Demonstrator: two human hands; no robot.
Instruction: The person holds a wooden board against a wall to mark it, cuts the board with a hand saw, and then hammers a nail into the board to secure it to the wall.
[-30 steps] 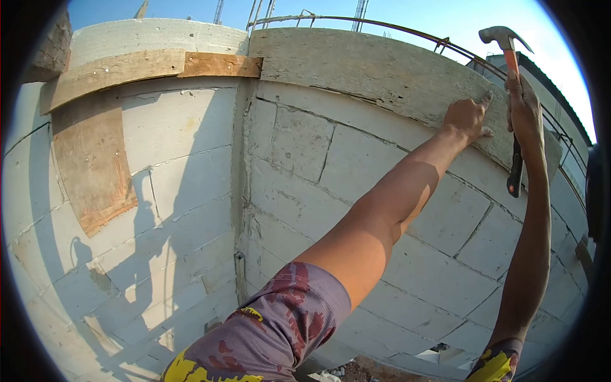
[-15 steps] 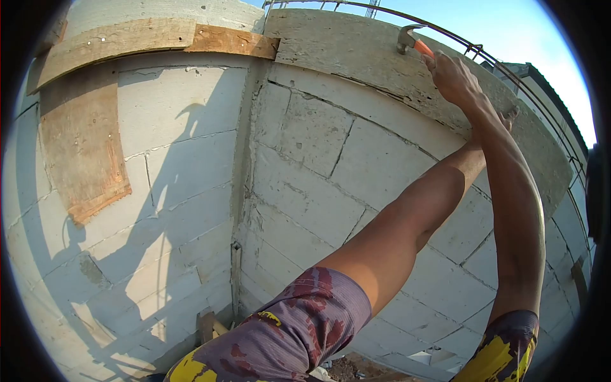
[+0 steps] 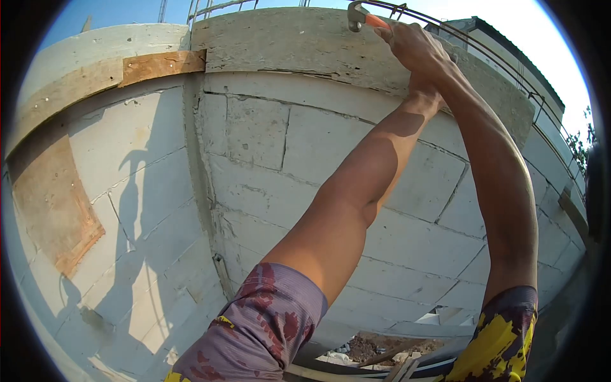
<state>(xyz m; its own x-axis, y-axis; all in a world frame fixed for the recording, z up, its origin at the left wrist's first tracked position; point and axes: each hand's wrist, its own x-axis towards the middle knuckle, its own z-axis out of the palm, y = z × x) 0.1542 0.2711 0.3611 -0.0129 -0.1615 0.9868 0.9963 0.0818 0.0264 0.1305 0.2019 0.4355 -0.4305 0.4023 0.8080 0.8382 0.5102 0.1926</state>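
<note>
Hammer (image 3: 358,13) high at the top edge of the concrete beam (image 3: 286,44), above the block wall (image 3: 267,140). Stretched both arms upward. Hid most of the left hand (image 3: 423,88) behind the right wrist; could not tell its grip. Clamped the grip of the right hand (image 3: 414,48) on the orange handle.

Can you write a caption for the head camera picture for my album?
Right hand holds an orange-handled hammer at the board atop a white block wall.

Orange-handled hammer (image 3: 368,17), whitish block wall (image 3: 318,149)
</note>
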